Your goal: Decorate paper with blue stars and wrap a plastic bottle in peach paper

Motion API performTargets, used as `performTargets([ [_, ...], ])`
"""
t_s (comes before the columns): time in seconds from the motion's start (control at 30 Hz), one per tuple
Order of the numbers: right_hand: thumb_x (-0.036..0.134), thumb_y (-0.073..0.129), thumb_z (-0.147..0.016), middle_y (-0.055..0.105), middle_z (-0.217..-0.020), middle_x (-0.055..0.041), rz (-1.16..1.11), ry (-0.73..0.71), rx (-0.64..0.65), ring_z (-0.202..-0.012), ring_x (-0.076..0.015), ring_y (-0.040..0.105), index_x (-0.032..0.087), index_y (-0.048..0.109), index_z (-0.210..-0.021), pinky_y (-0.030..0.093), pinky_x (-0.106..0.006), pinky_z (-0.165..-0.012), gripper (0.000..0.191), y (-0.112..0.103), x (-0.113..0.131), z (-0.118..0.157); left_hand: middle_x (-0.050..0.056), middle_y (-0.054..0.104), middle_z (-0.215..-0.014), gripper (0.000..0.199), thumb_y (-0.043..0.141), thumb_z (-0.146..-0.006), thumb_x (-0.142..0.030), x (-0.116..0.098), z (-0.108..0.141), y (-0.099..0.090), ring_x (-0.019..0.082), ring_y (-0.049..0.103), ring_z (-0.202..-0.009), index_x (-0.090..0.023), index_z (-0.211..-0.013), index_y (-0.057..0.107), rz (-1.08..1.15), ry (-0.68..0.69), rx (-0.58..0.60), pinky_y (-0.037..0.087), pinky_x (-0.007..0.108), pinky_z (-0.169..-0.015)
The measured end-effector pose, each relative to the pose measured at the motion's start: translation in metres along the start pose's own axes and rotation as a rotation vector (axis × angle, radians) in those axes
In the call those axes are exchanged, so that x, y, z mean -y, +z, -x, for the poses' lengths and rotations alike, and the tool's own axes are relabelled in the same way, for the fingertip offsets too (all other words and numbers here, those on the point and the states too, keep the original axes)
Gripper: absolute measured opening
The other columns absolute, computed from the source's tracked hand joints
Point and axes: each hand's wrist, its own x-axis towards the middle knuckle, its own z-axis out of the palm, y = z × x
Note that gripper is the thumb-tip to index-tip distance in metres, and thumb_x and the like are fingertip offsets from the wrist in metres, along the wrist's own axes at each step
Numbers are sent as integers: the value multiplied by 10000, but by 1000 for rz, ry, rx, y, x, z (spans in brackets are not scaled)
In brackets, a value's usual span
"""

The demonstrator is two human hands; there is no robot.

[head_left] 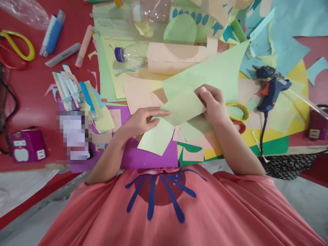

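Note:
My right hand [214, 104] pinches a piece of light green paper [186, 106] between thumb and fingers near its right edge. My left hand [140, 121] has its fingers stretched out, with the fingertips touching the left side of that paper. Beneath it lies a paler green scrap [157, 138]. Behind my hands, a larger light green sheet [217, 68] slants up to the right. A clear plastic bottle [133, 56] with a blue cap lies on its side, wrapped in pink paper [176, 56]. Scissors [239, 111] with yellow and red handles are partly hidden by my right wrist.
A dark blue glue gun [273, 92] rests at the right, its cord hanging forward. Markers [52, 34], more scissors [19, 44], a purple box with sockets [28, 145] and a blurred-out phone-like object [74, 136] lie left. Paper scraps cover the red table [33, 92].

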Motion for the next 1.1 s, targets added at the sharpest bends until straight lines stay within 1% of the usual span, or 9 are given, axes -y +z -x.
performTargets([
  [0.17,550,653,-838,582,-709,0,61,-183,-119,-587,-122,547,238,626,-824,450,-270,-521,313,-9,14,9,43,755,-1139,316,628,-854,-230,1,5,-12,193,706,-983,-236,-1150,737,63,6,-167,559,274,-824],
  [0.23,445,620,-880,642,-767,-23,218,-205,-113,-649,-143,602,245,634,-849,483,-289,-583,203,-22,23,21,56,728,-1207,353,672,-848,-300,6,7,-15,202,690,-1036,-235,-1192,714,88,29,-246,564,282,-848],
  [0.3,329,611,-874,694,-856,-54,504,-209,-19,-740,-171,649,253,645,-886,510,-308,-653,84,-39,30,34,73,696,-1265,421,704,-839,-380,12,10,-14,204,681,-1060,-232,-1233,685,114,32,-283,572,275,-843],
  [0.43,286,525,-911,743,-979,-115,1089,-247,127,-919,-269,707,256,652,-964,543,-394,-744,141,-74,31,61,80,659,-1314,490,696,-845,-436,18,15,-9,187,705,-969,-241,-1290,634,141,-14,-262,594,240,-724],
  [0.53,206,494,-899,710,-1148,-161,1283,-197,139,-1077,-311,681,255,615,-1118,544,-463,-867,255,-91,23,77,63,642,-1342,468,678,-851,-358,20,17,-5,219,682,-1103,-263,-1305,619,142,-23,-256,610,259,-790],
  [0.63,158,497,-880,656,-1266,-179,1348,-157,206,-1178,-311,633,243,528,-1282,526,-462,-963,412,-98,16,87,51,636,-1352,475,667,-842,-307,20,16,-2,249,599,-1269,-273,-1312,611,125,1,-264,603,289,-888],
  [0.8,177,469,-918,657,-1159,-187,1465,-233,228,-1087,-316,644,249,482,-1398,524,-450,-957,485,-96,6,86,54,637,-1358,475,648,-849,-303,19,13,1,255,589,-1288,-266,-1321,603,102,32,-262,596,320,-931],
  [0.93,114,482,-872,631,-1017,-188,1516,-322,230,-961,-292,636,197,598,-1319,529,-409,-910,470,-94,-2,77,47,642,-1362,456,638,-860,-287,21,14,1,245,588,-1288,-280,-1315,610,99,38,-270,571,329,-988],
  [1.1,136,524,-825,609,-896,-143,1545,-279,229,-781,-258,598,193,669,-1174,521,-366,-775,382,-95,-4,70,60,640,-1358,459,651,-873,-378,24,14,2,241,639,-1203,-271,-1317,603,66,55,-303,599,319,-927],
])
